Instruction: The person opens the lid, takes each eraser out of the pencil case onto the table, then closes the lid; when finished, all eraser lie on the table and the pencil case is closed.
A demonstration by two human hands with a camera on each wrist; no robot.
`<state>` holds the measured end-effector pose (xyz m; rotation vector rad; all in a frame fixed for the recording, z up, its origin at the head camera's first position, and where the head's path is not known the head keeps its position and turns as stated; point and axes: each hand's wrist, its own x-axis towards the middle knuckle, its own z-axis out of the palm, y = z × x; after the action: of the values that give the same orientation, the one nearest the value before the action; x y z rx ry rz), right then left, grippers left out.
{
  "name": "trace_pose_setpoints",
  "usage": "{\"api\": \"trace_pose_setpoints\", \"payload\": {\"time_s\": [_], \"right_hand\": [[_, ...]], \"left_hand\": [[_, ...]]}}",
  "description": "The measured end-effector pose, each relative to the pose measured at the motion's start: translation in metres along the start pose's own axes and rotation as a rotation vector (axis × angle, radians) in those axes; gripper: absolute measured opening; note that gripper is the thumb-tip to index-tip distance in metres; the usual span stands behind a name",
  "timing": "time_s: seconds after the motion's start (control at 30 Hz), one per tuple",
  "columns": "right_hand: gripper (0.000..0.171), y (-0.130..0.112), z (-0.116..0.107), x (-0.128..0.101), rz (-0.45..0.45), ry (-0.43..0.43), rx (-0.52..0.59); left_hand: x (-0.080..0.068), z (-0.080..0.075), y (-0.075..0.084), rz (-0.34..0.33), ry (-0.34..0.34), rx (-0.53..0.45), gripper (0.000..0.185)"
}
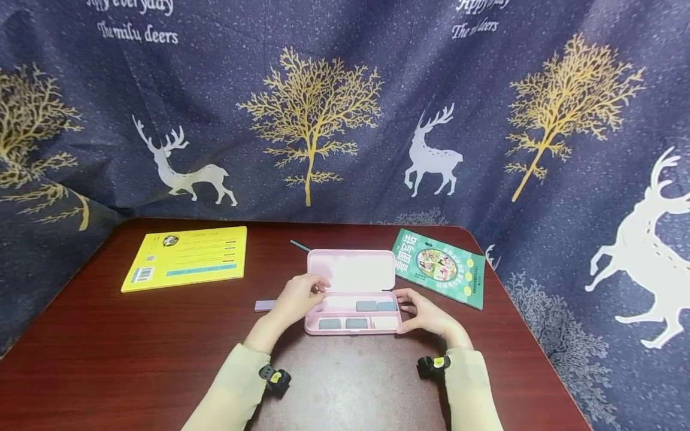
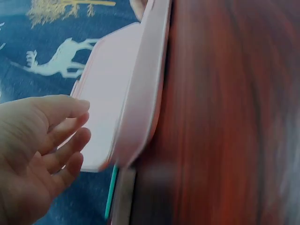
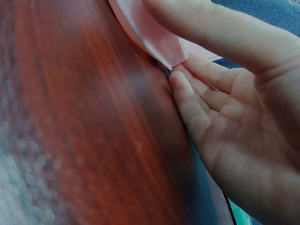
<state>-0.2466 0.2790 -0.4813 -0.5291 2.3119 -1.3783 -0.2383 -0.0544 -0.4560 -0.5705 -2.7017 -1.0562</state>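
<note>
A pink pencil case [image 1: 353,270] lies on the table with its lid raised. Grey and blue eraser-like blocks [image 1: 366,306] and a white block [image 1: 385,323] sit in its compartments. My left hand [image 1: 297,299] hovers over the left end of the case, fingers loosely bent by the raised lid. In the left wrist view, that hand [image 2: 33,140] has nothing between thumb and fingers, and the case [image 2: 145,79] stands beyond it. My right hand [image 1: 428,314] grips the case's right end, thumb at the front corner; in the right wrist view its fingers touch the pink end [image 3: 159,37].
A teal pencil-like stick [image 1: 299,245] lies behind the case, and a lilac ruler-like strip [image 1: 264,306] pokes out beside my left wrist. A yellow book [image 1: 188,257] lies at the back left, a green book [image 1: 439,269] at the back right. A patterned curtain [image 1: 345,120] hangs behind the table.
</note>
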Motion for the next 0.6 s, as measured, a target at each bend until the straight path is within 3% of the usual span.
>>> {"api": "trace_pose_setpoints", "payload": {"time_s": [0.13,0.4,0.6], "right_hand": [[0.081,0.0,0.0,0.0,-0.001,-0.004,0.007],[0.081,0.0,0.0,0.0,-0.001,-0.005,0.013],[0.081,0.001,0.0,0.0,0.002,-0.003,0.003]], "left_hand": [[0.003,0.013,0.009,0.026,-0.003,0.006,0.013],[0.007,0.032,0.027,0.061,-0.115,-0.02,0.018],[0.009,0.043,0.038,0.081,-0.173,0.013,0.024]]}}
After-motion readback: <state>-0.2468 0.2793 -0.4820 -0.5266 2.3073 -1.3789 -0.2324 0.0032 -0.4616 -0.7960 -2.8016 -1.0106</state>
